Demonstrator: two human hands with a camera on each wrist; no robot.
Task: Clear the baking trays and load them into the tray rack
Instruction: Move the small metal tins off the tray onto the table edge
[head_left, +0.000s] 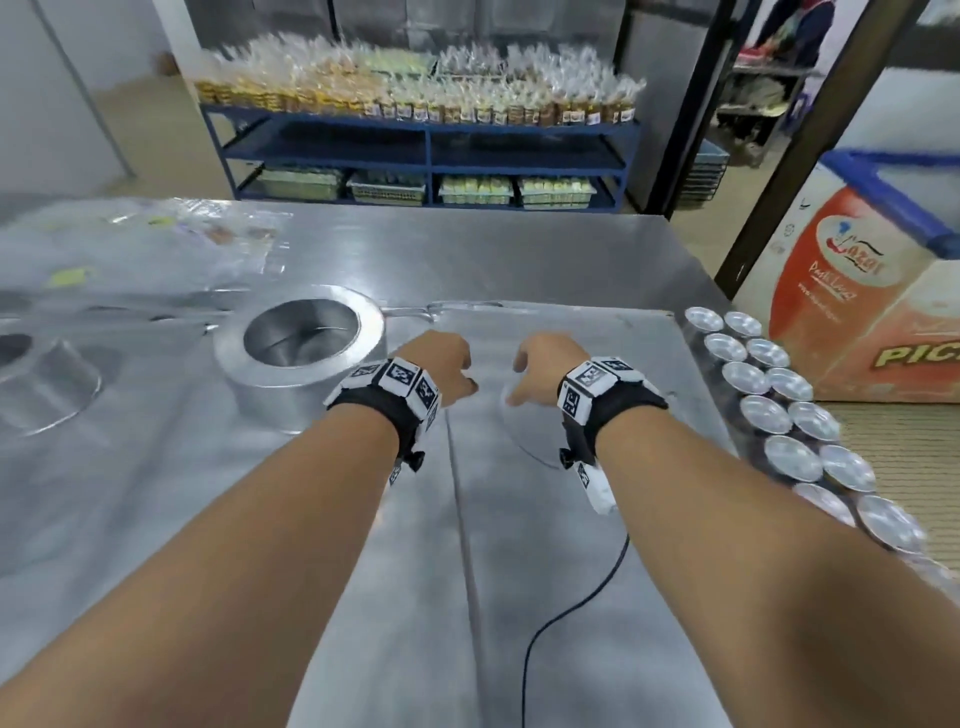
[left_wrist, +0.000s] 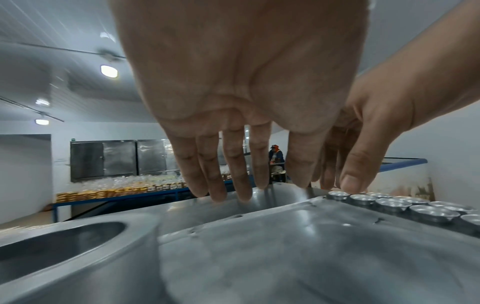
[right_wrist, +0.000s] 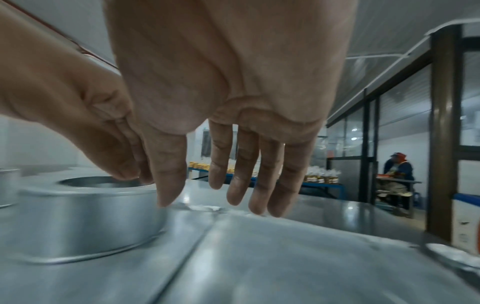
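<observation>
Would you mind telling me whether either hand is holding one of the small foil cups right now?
No: in the head view the left hand and right hand hang empty over the flat tray, while the foil cups sit at its right edge.

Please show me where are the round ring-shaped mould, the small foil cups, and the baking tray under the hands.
round ring-shaped mould (head_left: 304, 387): head view, on its outer side wall.
small foil cups (head_left: 763, 413): head view, inside one cup mid-row.
baking tray (head_left: 597, 332): head view, bare sheet near its far rim.
</observation>
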